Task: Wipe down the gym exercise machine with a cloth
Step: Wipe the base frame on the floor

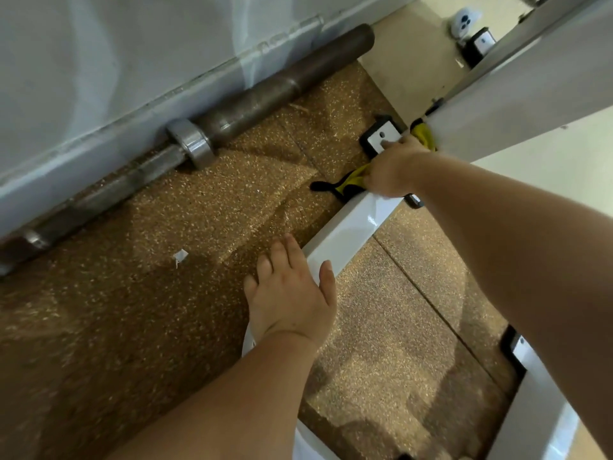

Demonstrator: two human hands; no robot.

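The machine's white base rail (351, 224) runs along the speckled brown floor from the bottom centre up to a white upright post (517, 104) at the right. My right hand (393, 169) is at the foot of that post, closed on a yellow and black cloth (348, 184) that presses on the far end of the rail. More yellow cloth (424, 136) shows beyond the hand, against the post. My left hand (292, 293) rests flat on the near part of the rail, fingers spread, holding nothing. A white foot plate (381, 139) with a black rim lies just past the right hand.
A long steel barbell (232, 111) lies on the floor along the grey wall at the left. A second white rail (537, 393) runs at the lower right. A small scrap of paper (180, 256) lies on the floor. Another black-rimmed foot plate (481, 44) sits at the top right.
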